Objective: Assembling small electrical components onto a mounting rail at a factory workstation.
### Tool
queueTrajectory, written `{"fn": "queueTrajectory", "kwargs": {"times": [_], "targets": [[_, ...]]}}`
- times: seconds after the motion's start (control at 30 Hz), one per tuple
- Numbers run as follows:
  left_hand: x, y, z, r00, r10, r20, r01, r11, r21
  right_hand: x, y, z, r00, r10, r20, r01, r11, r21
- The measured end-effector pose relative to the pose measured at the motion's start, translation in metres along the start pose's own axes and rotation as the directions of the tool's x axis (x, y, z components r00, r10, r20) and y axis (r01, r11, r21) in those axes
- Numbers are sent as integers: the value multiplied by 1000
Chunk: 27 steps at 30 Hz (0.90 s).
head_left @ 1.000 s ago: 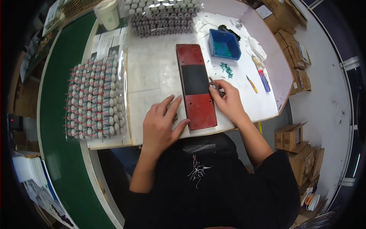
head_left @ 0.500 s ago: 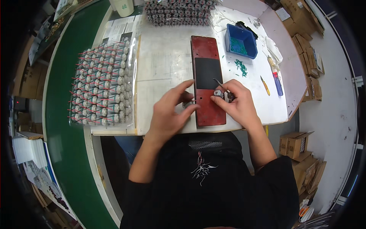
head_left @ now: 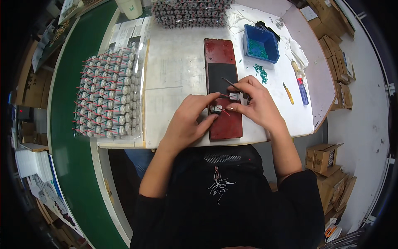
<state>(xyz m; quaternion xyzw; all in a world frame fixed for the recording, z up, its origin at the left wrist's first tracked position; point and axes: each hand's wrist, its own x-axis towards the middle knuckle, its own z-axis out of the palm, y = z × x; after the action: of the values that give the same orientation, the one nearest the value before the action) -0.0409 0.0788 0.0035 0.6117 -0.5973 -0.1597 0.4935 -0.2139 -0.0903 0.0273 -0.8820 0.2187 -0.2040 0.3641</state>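
A long dark-red board (head_left: 226, 128) with a black pad (head_left: 219, 72) lies in front of me. Over its near half, my left hand (head_left: 188, 118) is closed, with a small motor (head_left: 216, 109) between thumb and forefinger; its white end and thin red wires show. My right hand (head_left: 261, 103) is closed around a thin dark pointed tool (head_left: 232, 84), whose tip juts over the pad. A second small silver motor (head_left: 234, 96) sits at the fingers of that hand, partly hidden by them.
At left, a clear tray holds rows of small motors (head_left: 107, 91) with red and green wires. More motors (head_left: 188, 14) stand at the back. To the right are a blue bin (head_left: 261, 43), loose green bits (head_left: 261, 72), a yellow-handled tool (head_left: 288, 93) and a red-and-blue-handled tool (head_left: 302, 87).
The motor in my left hand has come over the board, its red wires now visible. My right hand and the dark tool have shifted slightly left and away from me.
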Motion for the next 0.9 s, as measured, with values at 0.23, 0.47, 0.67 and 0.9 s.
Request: {"fn": "queueTrajectory", "kwargs": {"times": [0.23,0.47,0.67,0.9], "targets": [[-2,5,2,996,-85,30,87,990,-108,16,-6,-16,988,11,156,-6,999,-37],[4,0,-9,996,-4,-92,4,1000,3,23,-10,-13,982,172,-73,-184,953,-239],[8,3,5,999,-44,5,44,996,-77,27,-14,-12,982,165,88,-151,978,-147],[-1,-3,9,987,-49,-156,31,992,-120,28,-12,-13,966,-52,254,57,998,-12]]}}
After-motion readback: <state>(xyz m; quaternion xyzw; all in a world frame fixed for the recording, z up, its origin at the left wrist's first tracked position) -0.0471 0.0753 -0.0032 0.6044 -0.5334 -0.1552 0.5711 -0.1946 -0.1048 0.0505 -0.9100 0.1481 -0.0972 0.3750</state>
